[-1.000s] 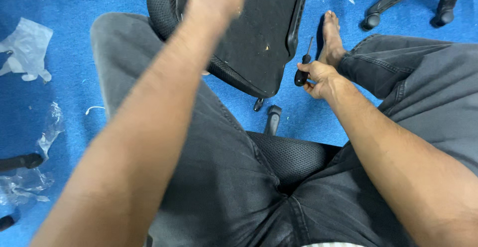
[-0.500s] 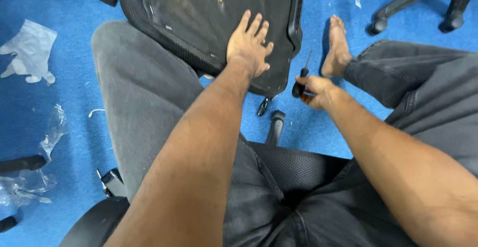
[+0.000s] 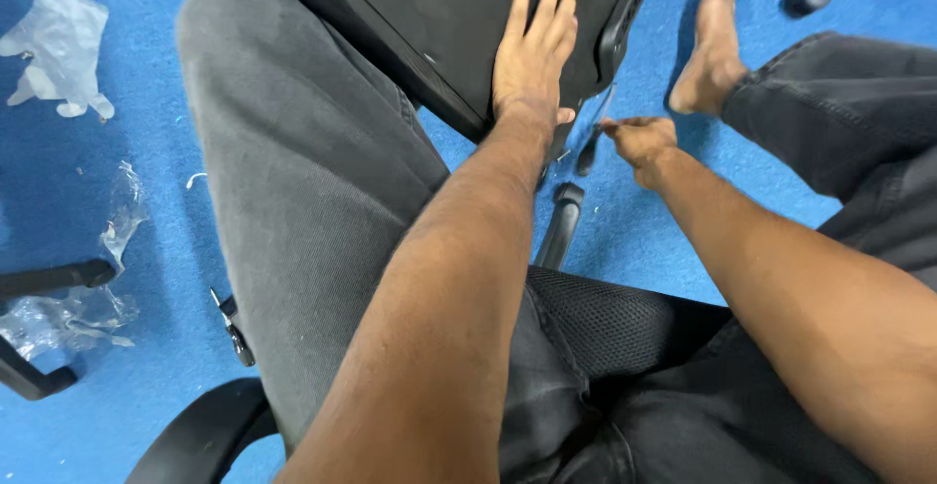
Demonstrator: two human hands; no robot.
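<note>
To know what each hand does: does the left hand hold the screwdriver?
No, the left hand lies flat on the black chair panel.

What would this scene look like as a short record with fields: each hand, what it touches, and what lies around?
left hand: lies flat, fingers spread, on the black chair panel
right hand: closed on a dark-handled screwdriver, blurred, beside the panel's lower edge
posture: seated, grey trousers, bare foot on the floor
floor: blue carpet
scattered: clear plastic wrapping, black chair parts at the left edge
</note>
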